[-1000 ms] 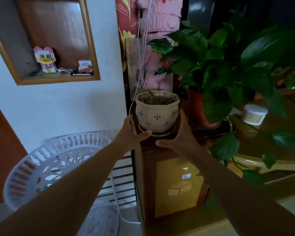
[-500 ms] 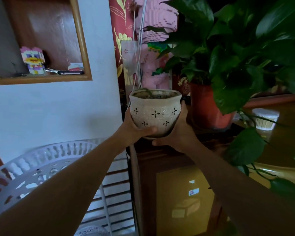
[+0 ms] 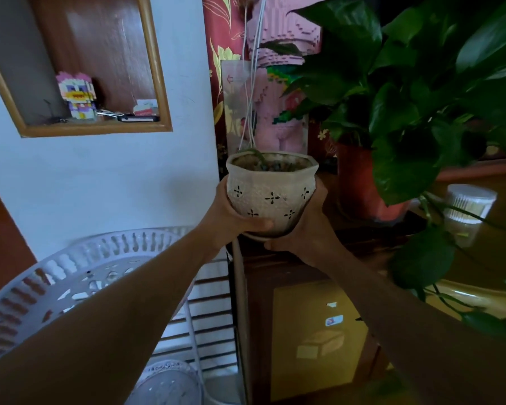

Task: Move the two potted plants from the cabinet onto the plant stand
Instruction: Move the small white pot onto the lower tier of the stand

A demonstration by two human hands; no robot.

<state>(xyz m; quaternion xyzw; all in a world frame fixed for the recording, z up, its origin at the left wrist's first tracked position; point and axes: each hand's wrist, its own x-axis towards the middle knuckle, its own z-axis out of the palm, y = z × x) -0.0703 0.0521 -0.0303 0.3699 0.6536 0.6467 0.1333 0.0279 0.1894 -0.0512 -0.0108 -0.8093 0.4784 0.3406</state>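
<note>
The big plant (image 3: pixel 398 92) in its red pot (image 3: pixel 360 182) is standing on the cabinet (image 3: pixel 304 331), waiting its turn. The white stand (image 3: pixel 79 276) is sitting low on the left, well apart. The person is holding the white pot (image 3: pixel 270 191) in the air, just above the cabinet's corner. The left hand (image 3: pixel 231 217) is wrapping one side, the right hand (image 3: pixel 310 229) is cupping the other, and the fingers of both are pressing closed on the pot. It is looking ceramic to me, so probably heavy, stiff and breakable; taking it low on both sides, near the base, is seeming safest.
</note>
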